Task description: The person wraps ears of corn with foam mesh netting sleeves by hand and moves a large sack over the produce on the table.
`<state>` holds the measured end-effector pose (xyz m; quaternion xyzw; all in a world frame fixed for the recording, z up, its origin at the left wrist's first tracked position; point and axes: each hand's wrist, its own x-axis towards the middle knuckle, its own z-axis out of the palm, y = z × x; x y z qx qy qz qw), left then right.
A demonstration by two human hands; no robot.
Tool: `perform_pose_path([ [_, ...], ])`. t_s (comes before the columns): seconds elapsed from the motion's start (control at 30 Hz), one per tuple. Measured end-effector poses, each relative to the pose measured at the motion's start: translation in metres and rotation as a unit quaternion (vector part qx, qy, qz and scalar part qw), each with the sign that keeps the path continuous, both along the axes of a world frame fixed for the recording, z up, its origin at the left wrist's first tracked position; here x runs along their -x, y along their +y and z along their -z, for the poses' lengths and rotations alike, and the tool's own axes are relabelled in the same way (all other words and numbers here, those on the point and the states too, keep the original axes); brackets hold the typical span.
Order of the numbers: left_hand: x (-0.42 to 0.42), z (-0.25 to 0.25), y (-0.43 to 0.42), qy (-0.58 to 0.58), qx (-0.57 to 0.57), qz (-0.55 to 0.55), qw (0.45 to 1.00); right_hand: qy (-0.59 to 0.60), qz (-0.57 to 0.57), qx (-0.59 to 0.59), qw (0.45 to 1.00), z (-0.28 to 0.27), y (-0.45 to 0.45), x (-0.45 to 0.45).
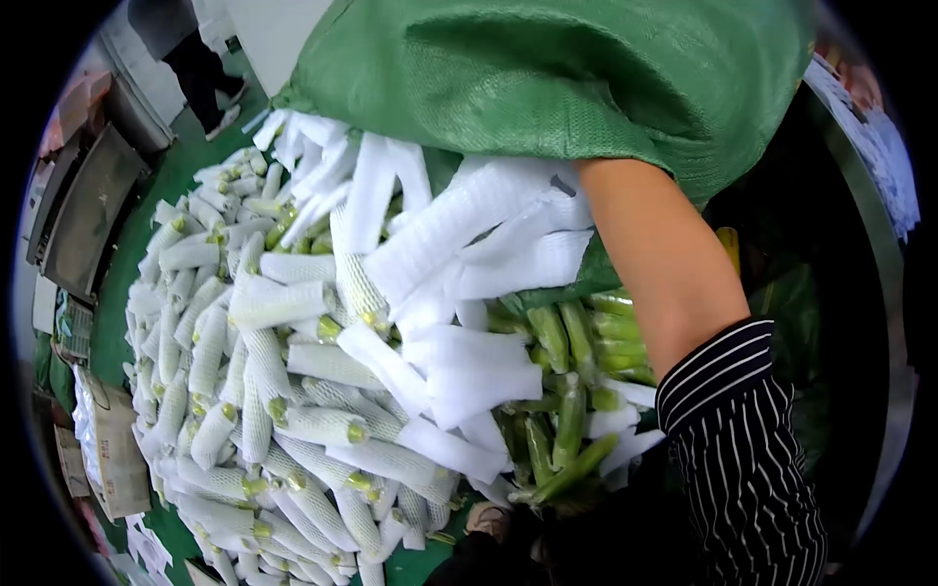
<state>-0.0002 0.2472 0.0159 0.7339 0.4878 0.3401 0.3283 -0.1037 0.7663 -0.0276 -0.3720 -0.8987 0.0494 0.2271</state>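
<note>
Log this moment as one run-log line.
right forearm passes under green sack, hand hidden | left hand out of view | loose foam pieces by sack | foam-wrapped vegetables piled at picture left

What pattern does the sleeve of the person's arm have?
The sleeve is dark with thin white stripes, best seen in the head view.

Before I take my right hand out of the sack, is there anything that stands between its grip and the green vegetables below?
Yes. The green sack hides the grip of your right hand, its edge crossing the forearm. Loose white foam sleeves also cover part of the green vegetables.
</note>
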Motion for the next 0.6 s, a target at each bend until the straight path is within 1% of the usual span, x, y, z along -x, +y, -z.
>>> perform_pose_path([
  [0.13,-0.018,0.015,-0.001,-0.042,-0.022,0.013,0.999,-0.008,-0.058,0.014,0.998,0.026,-0.037,-0.010],
  [0.17,-0.012,0.008,-0.003,-0.002,-0.023,0.024,0.999,-0.006,-0.072,0.026,0.997,0.029,-0.044,-0.020],
  [0.3,-0.013,0.005,-0.009,0.006,-0.013,0.068,0.998,-0.027,-0.107,0.083,0.990,0.053,-0.079,-0.085],
  [0.37,-0.013,0.007,-0.006,0.023,-0.021,0.068,0.997,-0.025,-0.078,0.085,0.993,0.046,-0.074,-0.113],
  [0.43,-0.015,0.003,-0.006,0.021,-0.008,0.039,0.999,0.000,-0.023,0.058,0.998,0.031,-0.046,-0.124],
  [0.53,-0.017,0.003,-0.013,0.046,0.000,0.027,0.999,0.027,0.072,0.008,0.997,-0.001,0.009,-0.123],
  [0.6,-0.013,0.002,-0.020,0.063,0.011,0.029,0.998,0.027,0.110,0.003,0.994,-0.005,0.027,-0.118],
])
